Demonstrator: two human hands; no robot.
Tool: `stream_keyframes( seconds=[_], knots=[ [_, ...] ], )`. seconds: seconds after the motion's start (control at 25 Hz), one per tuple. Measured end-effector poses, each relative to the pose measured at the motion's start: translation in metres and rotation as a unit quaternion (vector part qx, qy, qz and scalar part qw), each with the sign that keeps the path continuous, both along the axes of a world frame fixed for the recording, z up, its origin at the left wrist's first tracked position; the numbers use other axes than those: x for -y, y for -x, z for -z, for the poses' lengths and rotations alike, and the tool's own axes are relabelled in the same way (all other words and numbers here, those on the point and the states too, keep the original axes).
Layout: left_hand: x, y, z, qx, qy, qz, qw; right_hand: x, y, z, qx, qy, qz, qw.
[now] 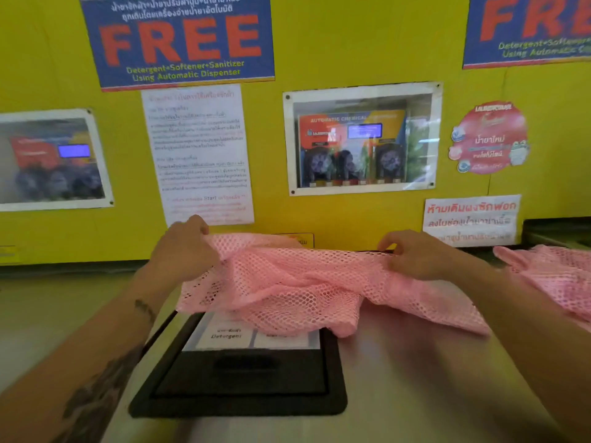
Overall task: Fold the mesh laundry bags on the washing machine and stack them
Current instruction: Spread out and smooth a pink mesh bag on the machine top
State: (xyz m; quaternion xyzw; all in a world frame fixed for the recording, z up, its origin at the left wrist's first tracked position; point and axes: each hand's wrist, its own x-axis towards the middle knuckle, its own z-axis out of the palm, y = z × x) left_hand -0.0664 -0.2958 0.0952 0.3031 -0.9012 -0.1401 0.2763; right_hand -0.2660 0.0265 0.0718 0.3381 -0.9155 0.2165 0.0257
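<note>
Pinching shut, each hand's grip, left hand [184, 247] and right hand [415, 255], holds the pink mesh bag [287, 282].

Yellow wall [351, 43], blue FREE poster [179, 39], white notice sheet [200, 155], framed dispenser window [363, 139], round pink sticker [489, 137]

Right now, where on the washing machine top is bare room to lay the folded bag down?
Free: the steel top between the black detergent drawer lid and the right forearm. Crowded: the far edge, where left hand and right hand hold the pink mesh bag over the drawer labels, and the right corner with a second pink mesh bag.
</note>
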Motion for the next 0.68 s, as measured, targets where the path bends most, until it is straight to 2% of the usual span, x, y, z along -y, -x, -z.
stream_keyframes(
  seconds=[0.04, 0.12, 0.2, 0.24, 0.28, 0.36, 0.4, 0.44, 0.52, 0.56, 0.6, 0.68],
  knots=[
    [0.002, -0.003, 0.003, 0.054, 0.005, -0.026, 0.998, 0.004, 0.001, 0.011, -0.028, -0.036, 0.039, 0.998],
    [0.0, -0.005, 0.008, 0.094, 0.024, -0.064, 0.993, 0.013, -0.002, 0.026, -0.095, -0.056, 0.116, 0.987],
    [-0.01, -0.002, 0.006, 0.066, 0.033, -0.04, 0.996, 0.016, -0.008, 0.028, -0.152, -0.064, 0.144, 0.976],
    [-0.02, 0.001, 0.004, 0.041, 0.024, 0.005, 0.999, 0.016, -0.01, 0.028, -0.147, -0.048, 0.131, 0.979],
    [-0.033, 0.004, 0.002, 0.01, 0.028, 0.064, 0.997, 0.014, -0.012, 0.029, -0.114, -0.022, 0.1, 0.988],
    [-0.066, 0.011, 0.005, -0.04, 0.082, 0.159, 0.983, 0.008, -0.021, 0.029, 0.019, 0.004, 0.011, 1.0],
    [-0.085, 0.016, 0.011, -0.035, 0.101, 0.192, 0.976, 0.004, -0.026, 0.029, 0.069, -0.005, -0.02, 0.997],
    [-0.103, 0.021, 0.02, 0.0, 0.089, 0.227, 0.97, 0.001, -0.029, 0.03, 0.09, -0.014, -0.037, 0.995],
    [-0.129, 0.033, 0.042, 0.152, 0.016, 0.282, 0.947, -0.004, -0.028, 0.034, 0.078, -0.004, -0.049, 0.996],
    [-0.137, 0.038, 0.053, 0.22, 0.018, 0.286, 0.932, -0.004, -0.026, 0.036, 0.064, 0.01, -0.048, 0.997],
    [-0.14, 0.043, 0.061, 0.251, 0.045, 0.287, 0.923, -0.004, -0.023, 0.037, 0.047, 0.035, -0.048, 0.997],
    [-0.136, 0.048, 0.064, 0.235, 0.084, 0.309, 0.918, -0.004, -0.018, 0.036, -0.006, 0.128, -0.032, 0.991]
  ],
)
